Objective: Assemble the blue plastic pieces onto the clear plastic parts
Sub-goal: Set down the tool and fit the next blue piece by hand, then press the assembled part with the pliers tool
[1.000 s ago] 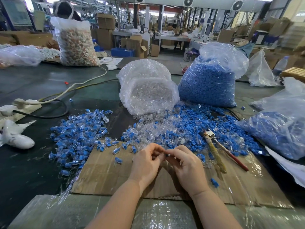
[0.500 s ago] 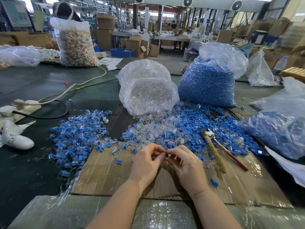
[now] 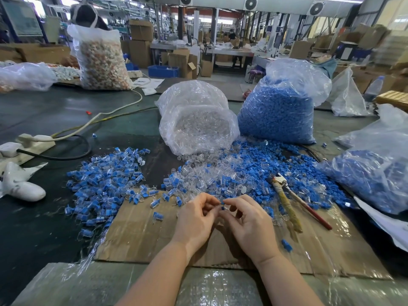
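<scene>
My left hand and my right hand meet over the brown cardboard sheet. Between their fingertips they pinch a small blue piece with a clear part that the fingers mostly hide. Just beyond the hands lies a mixed heap of loose clear parts and loose blue pieces. To the left spreads a pile of joined blue-and-clear parts.
A bag of clear parts and a bag of blue pieces stand behind the heap. Another blue-filled bag lies right. Pliers with wrapped handles rest on the cardboard. A power strip and white object sit left.
Both hands stay in the same spot over the cardboard. The fingers have shifted a little around the small part; the right fingers are spread more.
</scene>
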`<state>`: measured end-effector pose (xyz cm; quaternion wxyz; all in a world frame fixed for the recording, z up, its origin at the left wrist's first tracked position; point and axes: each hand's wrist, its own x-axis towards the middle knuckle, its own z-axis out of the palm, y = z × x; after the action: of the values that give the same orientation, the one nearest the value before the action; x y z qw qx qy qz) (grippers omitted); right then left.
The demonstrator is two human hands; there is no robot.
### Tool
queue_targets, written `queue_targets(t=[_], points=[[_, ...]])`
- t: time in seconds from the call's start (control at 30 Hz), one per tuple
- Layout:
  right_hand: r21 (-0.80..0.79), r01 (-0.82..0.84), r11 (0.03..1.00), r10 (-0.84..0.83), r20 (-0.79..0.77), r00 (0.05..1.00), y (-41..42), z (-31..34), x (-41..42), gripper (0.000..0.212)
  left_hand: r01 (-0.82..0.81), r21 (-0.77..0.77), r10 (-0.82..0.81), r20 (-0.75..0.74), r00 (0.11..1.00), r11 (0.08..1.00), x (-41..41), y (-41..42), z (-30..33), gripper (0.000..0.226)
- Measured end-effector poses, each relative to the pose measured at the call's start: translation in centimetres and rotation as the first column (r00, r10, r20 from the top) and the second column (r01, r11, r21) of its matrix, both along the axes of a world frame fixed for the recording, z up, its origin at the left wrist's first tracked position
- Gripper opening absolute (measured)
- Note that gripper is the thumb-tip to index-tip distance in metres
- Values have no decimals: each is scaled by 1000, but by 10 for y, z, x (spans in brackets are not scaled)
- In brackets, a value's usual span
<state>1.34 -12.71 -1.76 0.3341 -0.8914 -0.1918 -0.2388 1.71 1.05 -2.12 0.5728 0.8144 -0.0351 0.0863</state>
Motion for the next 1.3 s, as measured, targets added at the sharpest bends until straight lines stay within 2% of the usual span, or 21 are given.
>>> queue_targets(t=[0.1,0.2,0.27,0.33,0.4,0.5,0.6,0.73,0.8,0.9,0.97,1.03,1.1,1.13,1.2,1.3], points=[[29,67,997,-68,49,996,-2,6,2,19,1,30,-1,2,1000,1000,0,0,0,16],[18,259,966,-260,107,960,-13,14,9,22,7,40,-7,-2,1000,999,1,0,1,18],[-28,436,899,-437,-12,899,-27,20,15,30,4,36,-4,-3,1000,999,1,0,0,19],[-226,607,761,-643,-150,751,-45,24,22,41,-3,40,3,-6,1000,999,1,-1,0,18],[-469,606,642,-760,-283,586,-61,28,27,55,-7,44,7,-12,1000,999,2,-1,-1,17],[-616,484,622,-781,-435,449,-77,30,34,63,-5,25,5,-34,999,1000,4,-2,1,17],[-635,449,628,-776,-471,419,-80,30,39,50,-13,-10,12,-61,998,1000,5,-2,3,16],[-584,506,635,-772,-481,415,-79,33,42,42,-38,-84,30,-97,995,996,7,-1,10,14],[-544,518,660,-751,-479,454,-81,37,44,35,-63,-166,43,-124,991,984,8,0,14,10],[-457,503,734,-678,-443,587,-77,46,41,25,-100,-326,46,-170,984,940,13,3,21,6],[-338,440,832,-554,-465,691,-67,56,36,20,-130,-418,46,-206,977,899,18,4,26,5],[-123,327,937,-335,-586,738,-51,70,27,11,-169,-471,58,-241,969,866,25,5,31,5],[100,223,970,-79,-736,673,-35,81,18,4,-204,-498,79,-260,962,843,31,6,34,5],[162,190,968,7,-779,627,-29,83,15,4,-222,-507,93,-267,959,833,33,7,35,6],[236,154,960,112,-822,559,-20,83,10,3,-254,-502,126,-275,953,827,36,9,36,7],[316,133,939,210,-838,504,-10,80,6,4,-293,-496,167,-283,945,817,37,12,37,7]])
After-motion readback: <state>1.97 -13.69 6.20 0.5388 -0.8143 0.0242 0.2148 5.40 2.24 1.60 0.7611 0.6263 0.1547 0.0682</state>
